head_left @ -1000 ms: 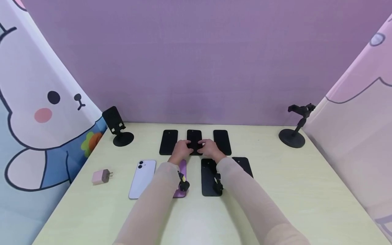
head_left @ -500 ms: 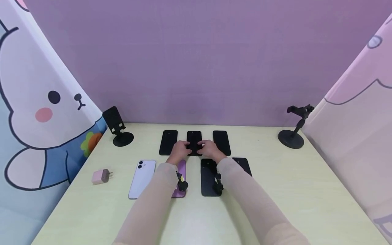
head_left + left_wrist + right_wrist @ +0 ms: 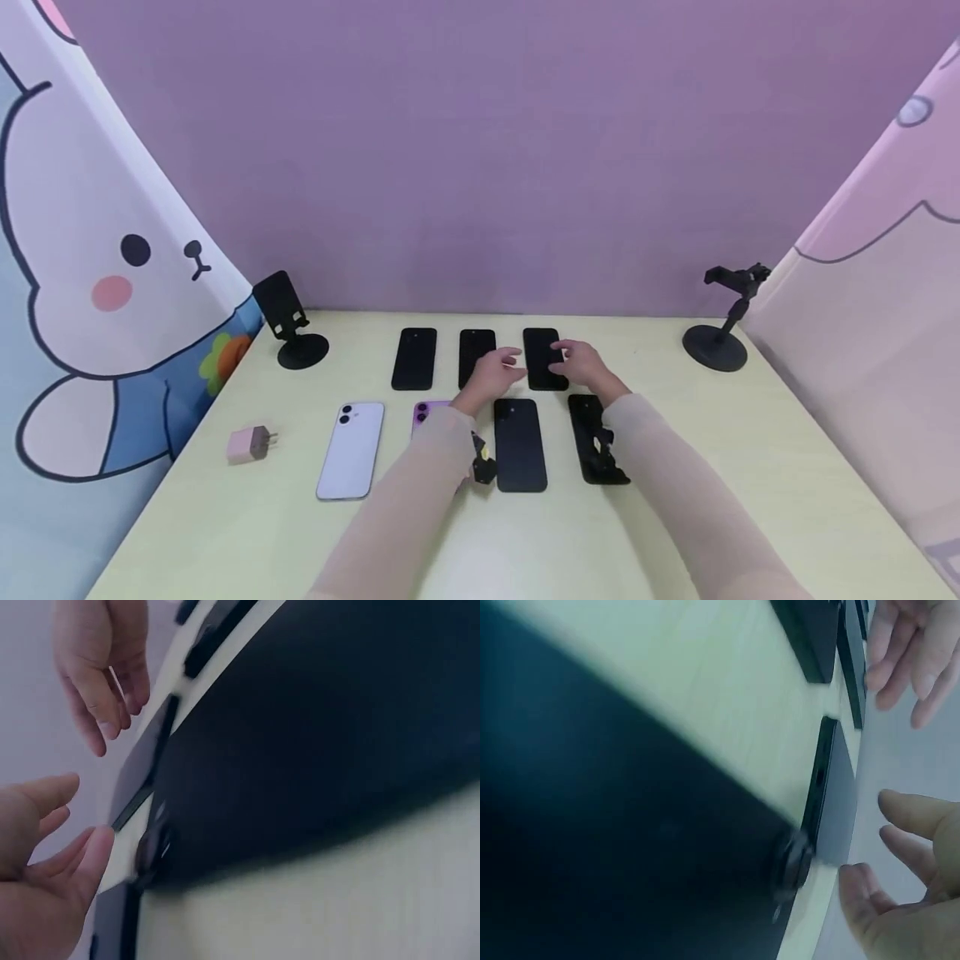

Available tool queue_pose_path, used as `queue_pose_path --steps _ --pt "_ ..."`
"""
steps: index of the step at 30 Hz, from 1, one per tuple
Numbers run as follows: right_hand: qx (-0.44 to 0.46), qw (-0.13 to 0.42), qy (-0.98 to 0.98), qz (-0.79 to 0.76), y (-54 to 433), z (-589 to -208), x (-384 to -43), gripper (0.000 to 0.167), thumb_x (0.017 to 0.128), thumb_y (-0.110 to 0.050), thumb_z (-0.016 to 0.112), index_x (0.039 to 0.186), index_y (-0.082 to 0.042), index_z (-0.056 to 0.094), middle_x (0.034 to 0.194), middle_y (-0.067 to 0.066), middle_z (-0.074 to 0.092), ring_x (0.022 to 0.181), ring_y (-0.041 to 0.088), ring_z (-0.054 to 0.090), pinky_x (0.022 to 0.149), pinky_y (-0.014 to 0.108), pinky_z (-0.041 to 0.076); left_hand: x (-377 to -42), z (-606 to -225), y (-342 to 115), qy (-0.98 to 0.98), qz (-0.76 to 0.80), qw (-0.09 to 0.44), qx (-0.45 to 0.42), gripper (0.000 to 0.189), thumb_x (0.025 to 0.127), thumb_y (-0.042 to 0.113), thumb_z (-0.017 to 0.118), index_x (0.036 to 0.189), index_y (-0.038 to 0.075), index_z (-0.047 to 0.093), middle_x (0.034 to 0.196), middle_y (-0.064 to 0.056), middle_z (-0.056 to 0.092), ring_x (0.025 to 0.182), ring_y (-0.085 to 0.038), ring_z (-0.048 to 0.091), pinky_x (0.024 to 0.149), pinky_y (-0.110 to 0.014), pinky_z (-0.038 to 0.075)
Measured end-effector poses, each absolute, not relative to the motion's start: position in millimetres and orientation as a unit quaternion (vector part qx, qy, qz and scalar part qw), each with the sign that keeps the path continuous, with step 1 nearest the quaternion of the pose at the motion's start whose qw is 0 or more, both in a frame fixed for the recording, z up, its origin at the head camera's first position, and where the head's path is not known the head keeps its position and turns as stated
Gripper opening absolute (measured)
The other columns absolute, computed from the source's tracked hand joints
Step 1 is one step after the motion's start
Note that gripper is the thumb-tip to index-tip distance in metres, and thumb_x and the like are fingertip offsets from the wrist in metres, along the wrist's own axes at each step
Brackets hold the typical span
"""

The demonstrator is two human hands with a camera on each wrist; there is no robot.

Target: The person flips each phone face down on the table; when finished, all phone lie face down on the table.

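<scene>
In the head view my left hand (image 3: 491, 377) hovers between the middle back-row phone (image 3: 474, 348) and the right back-row phone (image 3: 543, 357), both black. At that right phone's other side is my right hand (image 3: 588, 367), its fingers over the phone's edge. The left wrist view has the phone (image 3: 142, 765) lying between the hands, thumb and fingers of my left hand (image 3: 49, 862) spread. In the right wrist view, a gap shows between the fingers of my right hand (image 3: 915, 870) and the phone (image 3: 836, 799). Neither hand holds anything.
Another black phone (image 3: 414, 358) lies at the back left. The front row has a white phone (image 3: 350, 450), a purple phone (image 3: 426, 411) partly under my left arm, and two black phones (image 3: 521, 446). A charger plug (image 3: 249, 444) and two stands (image 3: 302, 350) sit near the table's sides.
Both hands have moved right, from either side of the middle back-row phone to the right back-row phone. The phones appear to lie in the same places on the table.
</scene>
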State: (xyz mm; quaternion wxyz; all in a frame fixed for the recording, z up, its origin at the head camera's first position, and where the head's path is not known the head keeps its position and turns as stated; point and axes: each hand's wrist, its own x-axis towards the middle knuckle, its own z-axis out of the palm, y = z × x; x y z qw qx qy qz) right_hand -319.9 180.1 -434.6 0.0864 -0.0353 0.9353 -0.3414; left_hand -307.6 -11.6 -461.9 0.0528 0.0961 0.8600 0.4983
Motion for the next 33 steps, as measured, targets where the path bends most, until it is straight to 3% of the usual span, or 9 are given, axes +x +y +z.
queue_pose_path --steps 8,11,18,23,27,33 --pt "-0.003 0.134 0.923 -0.36 191 -446 -314 0.049 0.092 -0.012 0.067 0.138 -0.002 0.053 0.125 0.025 0.058 0.113 0.035 0.056 0.089 0.045 0.048 -309 -470 17 0.876 0.464 0.076 0.106 0.041 0.093 0.013 0.067 0.132 0.003 0.06 0.121 -0.016 0.062 0.113 -0.028 0.058 0.091 -0.038 0.049" --pt "0.007 0.13 0.917 -0.376 190 -448 -314 0.047 0.091 -0.01 0.068 0.136 -0.002 0.055 0.123 0.023 0.059 0.109 0.033 0.058 0.086 0.043 0.048 -311 -472 20 0.884 0.449 0.069 0.107 0.038 0.092 0.01 0.068 0.129 0.001 0.062 0.117 -0.016 0.064 0.111 -0.027 0.059 0.089 -0.036 0.049" --pt "0.027 0.124 0.92 -0.371 187 -447 -315 0.044 0.09 -0.008 0.069 0.132 -0.003 0.059 0.135 0.022 0.05 0.103 0.029 0.056 0.082 0.04 0.048 -313 -474 24 0.888 0.444 0.068 0.103 0.037 0.089 0.004 0.069 0.126 0.0 0.064 0.111 -0.014 0.065 0.104 -0.024 0.06 0.085 -0.034 0.05" --pt "0.028 0.111 0.915 -0.386 187 -448 -314 0.042 0.089 -0.006 0.069 0.13 0.0 0.06 0.132 0.023 0.052 0.096 0.027 0.056 0.082 0.039 0.047 -311 -474 24 0.881 0.458 0.066 0.097 0.036 0.09 0.003 0.068 0.125 -0.001 0.064 0.104 -0.012 0.065 0.096 -0.022 0.059 0.082 -0.033 0.05" --pt "0.029 0.117 0.895 -0.429 189 -446 -314 0.042 0.09 -0.003 0.067 0.131 0.001 0.058 0.133 0.024 0.051 0.096 0.026 0.057 0.082 0.036 0.047 -310 -474 24 0.886 0.451 0.053 0.092 0.034 0.091 0.005 0.067 0.124 -0.001 0.065 0.107 -0.013 0.066 0.101 -0.023 0.061 0.085 -0.034 0.05" --pt "0.024 0.127 0.857 -0.499 192 -439 -314 0.042 0.09 0.002 0.064 0.132 0.004 0.055 0.132 0.026 0.049 0.084 0.024 0.057 0.07 0.034 0.049 -311 -475 27 0.891 0.444 0.035 0.089 0.031 0.091 0.006 0.066 0.121 -0.001 0.066 0.112 -0.013 0.067 0.106 -0.024 0.061 0.089 -0.034 0.049"
